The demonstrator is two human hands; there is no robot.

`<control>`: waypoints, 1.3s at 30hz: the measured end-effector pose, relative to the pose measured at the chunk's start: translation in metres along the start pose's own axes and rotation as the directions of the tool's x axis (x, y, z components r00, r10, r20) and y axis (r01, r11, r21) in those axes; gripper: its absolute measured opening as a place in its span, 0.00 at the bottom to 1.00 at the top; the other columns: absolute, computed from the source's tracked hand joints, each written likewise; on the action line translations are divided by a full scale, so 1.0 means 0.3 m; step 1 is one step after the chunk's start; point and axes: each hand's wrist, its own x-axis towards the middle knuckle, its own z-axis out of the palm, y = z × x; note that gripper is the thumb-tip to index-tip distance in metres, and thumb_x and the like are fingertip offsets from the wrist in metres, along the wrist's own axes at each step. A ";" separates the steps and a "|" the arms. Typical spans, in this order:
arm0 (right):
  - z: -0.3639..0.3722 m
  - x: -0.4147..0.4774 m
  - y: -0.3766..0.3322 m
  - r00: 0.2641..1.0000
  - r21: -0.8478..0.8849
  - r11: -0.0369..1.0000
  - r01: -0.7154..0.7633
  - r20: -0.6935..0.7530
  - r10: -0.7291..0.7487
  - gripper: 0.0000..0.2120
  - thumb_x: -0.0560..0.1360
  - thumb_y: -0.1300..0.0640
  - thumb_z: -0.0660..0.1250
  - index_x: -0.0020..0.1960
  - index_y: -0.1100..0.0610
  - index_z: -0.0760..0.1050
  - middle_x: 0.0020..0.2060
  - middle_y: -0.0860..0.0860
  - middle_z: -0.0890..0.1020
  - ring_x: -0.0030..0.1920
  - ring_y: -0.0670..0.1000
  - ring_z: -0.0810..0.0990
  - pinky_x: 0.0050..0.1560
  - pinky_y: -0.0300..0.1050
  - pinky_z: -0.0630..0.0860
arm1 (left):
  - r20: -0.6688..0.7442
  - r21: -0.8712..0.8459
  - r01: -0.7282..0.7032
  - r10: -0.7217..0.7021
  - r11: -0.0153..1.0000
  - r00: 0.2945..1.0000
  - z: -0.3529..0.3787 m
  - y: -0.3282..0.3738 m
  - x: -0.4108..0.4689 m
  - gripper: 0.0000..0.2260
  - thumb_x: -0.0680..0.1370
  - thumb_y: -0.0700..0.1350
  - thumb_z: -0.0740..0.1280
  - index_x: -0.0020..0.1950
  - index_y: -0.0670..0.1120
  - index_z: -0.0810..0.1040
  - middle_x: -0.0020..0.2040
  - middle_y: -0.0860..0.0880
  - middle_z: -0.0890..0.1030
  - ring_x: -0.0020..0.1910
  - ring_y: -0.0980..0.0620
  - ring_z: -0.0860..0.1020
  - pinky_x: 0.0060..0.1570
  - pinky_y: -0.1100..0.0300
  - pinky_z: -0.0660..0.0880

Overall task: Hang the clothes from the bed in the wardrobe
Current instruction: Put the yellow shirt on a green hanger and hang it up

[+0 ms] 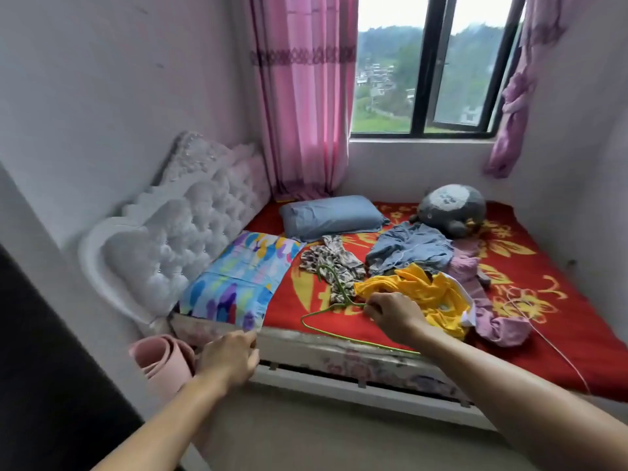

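Under the curled fingers (371,308) of the right hand (394,316), the yellow garment (428,294) is lying crumpled near the front edge of the bed (339,355). The fingers seem to be pinching its near edge, just where the wire of the green hanger (326,329) is meeting the cloth; the back of the hand is hiding the fingertips. The left hand (229,356) is hovering beside the bed rail with its fingers loosely curled and holding nothing.

The garment is looking light, thin and limp, so it will likely be sagging and bunching when lifted. Taking it at the collar or shoulders would be letting the hanger slide in. The hanger is looking thin, stiff and springy, best held at the neck below the hook.

Just beyond the fingers, a patterned garment (334,263) is lying under the hanger's hook and may be snagging on it. Farther off are a blue garment (411,248) and a plush toy (452,209). To the right of the fingers a lilac garment (489,321) is touching the yellow one, with a white cable (550,341) trailing past it. To the left are a colourful pillow (238,277) and a blue pillow (331,215). The wardrobe is not showing.
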 end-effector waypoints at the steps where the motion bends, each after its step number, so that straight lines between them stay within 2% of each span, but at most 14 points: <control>1: -0.001 0.016 0.064 0.998 0.000 0.998 -0.057 0.012 0.057 0.10 0.78 0.47 0.62 0.45 0.50 0.78 0.44 0.50 0.83 0.46 0.57 0.80 0.40 0.48 0.73 | 0.017 -0.021 -0.028 0.029 0.999 0.999 0.025 0.033 0.064 0.09 0.77 0.52 0.60 0.52 0.51 0.76 0.54 0.50 0.81 0.54 0.48 0.79 0.50 0.56 0.74; 4: -0.003 0.086 0.255 0.978 0.011 0.978 -0.207 0.031 0.207 0.10 0.77 0.46 0.63 0.41 0.49 0.76 0.43 0.50 0.83 0.44 0.55 0.81 0.40 0.47 0.75 | 0.052 -0.061 -0.104 0.107 0.993 0.993 0.101 0.128 0.271 0.07 0.77 0.52 0.60 0.49 0.52 0.75 0.50 0.51 0.81 0.50 0.50 0.79 0.46 0.57 0.74; 8: -0.006 0.196 0.485 0.920 0.028 0.920 -0.392 0.009 0.392 0.10 0.77 0.47 0.62 0.53 0.47 0.80 0.53 0.47 0.83 0.52 0.53 0.81 0.48 0.47 0.76 | 0.117 -0.093 -0.198 0.208 0.976 0.971 0.190 0.233 0.574 0.08 0.77 0.53 0.61 0.51 0.52 0.76 0.51 0.52 0.80 0.51 0.50 0.78 0.47 0.56 0.74; 10: -0.025 0.239 0.584 0.873 0.017 0.872 -0.488 0.009 0.488 0.11 0.77 0.49 0.62 0.54 0.48 0.80 0.55 0.47 0.83 0.55 0.53 0.80 0.50 0.47 0.75 | 0.160 -0.109 -0.231 0.246 0.967 0.956 0.215 0.283 0.712 0.08 0.77 0.54 0.61 0.51 0.52 0.76 0.52 0.52 0.81 0.51 0.50 0.78 0.45 0.56 0.72; 14: -0.076 0.289 0.776 0.730 0.066 0.736 -0.673 -0.096 0.676 0.10 0.77 0.52 0.61 0.50 0.51 0.80 0.52 0.53 0.84 0.53 0.57 0.80 0.46 0.47 0.73 | 0.209 -0.107 -0.322 0.338 0.941 0.918 0.236 0.406 0.978 0.08 0.78 0.52 0.61 0.52 0.51 0.77 0.48 0.52 0.81 0.48 0.50 0.80 0.43 0.57 0.73; 18: -0.110 0.262 0.962 0.521 0.179 0.552 -0.814 -0.194 0.831 0.11 0.77 0.50 0.61 0.54 0.50 0.79 0.52 0.57 0.83 0.53 0.61 0.80 0.46 0.48 0.72 | 0.273 -0.162 -0.392 0.423 0.905 0.864 0.295 0.577 1.164 0.06 0.78 0.51 0.62 0.49 0.51 0.77 0.41 0.54 0.79 0.40 0.52 0.78 0.35 0.58 0.72; 21: -0.116 0.256 1.121 0.389 0.265 0.438 -0.859 -0.219 0.895 0.10 0.76 0.51 0.62 0.52 0.51 0.80 0.51 0.57 0.84 0.53 0.62 0.80 0.49 0.50 0.76 | 0.312 -0.153 -0.488 0.510 0.859 0.801 0.371 0.724 1.267 0.07 0.78 0.52 0.62 0.50 0.51 0.76 0.40 0.55 0.76 0.42 0.51 0.77 0.37 0.58 0.71; 23: -0.105 0.270 1.236 0.329 0.307 0.389 -0.868 -0.230 0.916 0.10 0.76 0.52 0.63 0.53 0.52 0.80 0.52 0.56 0.84 0.54 0.61 0.80 0.51 0.50 0.76 | 0.354 -0.137 -0.536 0.546 0.833 0.759 0.426 0.825 1.334 0.08 0.78 0.53 0.61 0.49 0.51 0.76 0.42 0.55 0.75 0.46 0.50 0.78 0.38 0.57 0.70; 27: -0.035 0.360 1.501 0.250 0.380 0.321 -0.867 -0.226 0.942 0.10 0.76 0.54 0.63 0.53 0.54 0.80 0.52 0.57 0.83 0.54 0.62 0.80 0.51 0.50 0.76 | 0.409 -0.115 -0.589 0.579 0.800 0.706 0.539 1.026 1.495 0.07 0.77 0.52 0.59 0.45 0.51 0.73 0.42 0.55 0.74 0.43 0.50 0.75 0.37 0.56 0.66; 30: 0.042 0.483 1.739 0.220 0.445 0.292 -0.847 -0.207 0.953 0.10 0.77 0.57 0.64 0.53 0.58 0.81 0.52 0.60 0.83 0.54 0.63 0.80 0.51 0.50 0.75 | 0.439 -0.098 -0.592 0.569 0.800 0.695 0.625 1.179 1.648 0.05 0.78 0.52 0.60 0.43 0.54 0.70 0.42 0.54 0.73 0.49 0.50 0.77 0.38 0.57 0.67; 32: 0.102 0.573 1.906 0.182 0.490 0.238 -0.839 -0.160 0.970 0.10 0.77 0.58 0.64 0.54 0.60 0.81 0.53 0.61 0.83 0.55 0.63 0.79 0.52 0.50 0.74 | 0.473 -0.094 -0.575 0.545 0.813 0.693 0.692 1.284 1.760 0.06 0.79 0.52 0.59 0.42 0.55 0.70 0.42 0.55 0.73 0.49 0.51 0.77 0.38 0.57 0.67; 35: 0.192 0.682 2.124 0.082 0.560 0.101 -0.822 -0.060 0.995 0.10 0.77 0.58 0.63 0.54 0.60 0.80 0.54 0.61 0.82 0.55 0.62 0.79 0.52 0.48 0.73 | 0.514 -0.070 -0.558 0.509 0.827 0.690 0.800 1.446 1.913 0.08 0.78 0.51 0.58 0.47 0.51 0.75 0.45 0.54 0.77 0.46 0.51 0.77 0.38 0.55 0.70; 37: 0.251 0.739 2.250 0.018 0.565 0.018 -0.825 -0.007 1.000 0.10 0.78 0.58 0.63 0.55 0.59 0.80 0.54 0.60 0.82 0.56 0.62 0.78 0.51 0.47 0.72 | 0.545 -0.060 -0.562 0.499 0.825 0.674 0.871 1.563 1.998 0.07 0.78 0.50 0.60 0.52 0.50 0.75 0.47 0.53 0.75 0.49 0.50 0.76 0.38 0.57 0.68; 39: 0.320 0.775 2.358 -0.012 0.544 -0.029 -0.838 0.034 0.999 0.10 0.78 0.57 0.63 0.55 0.59 0.80 0.54 0.60 0.82 0.56 0.62 0.78 0.51 0.47 0.72 | 0.552 -0.071 -0.567 0.505 0.821 0.663 0.953 1.677 2.071 0.09 0.79 0.51 0.61 0.56 0.51 0.75 0.50 0.52 0.73 0.52 0.48 0.76 0.41 0.57 0.69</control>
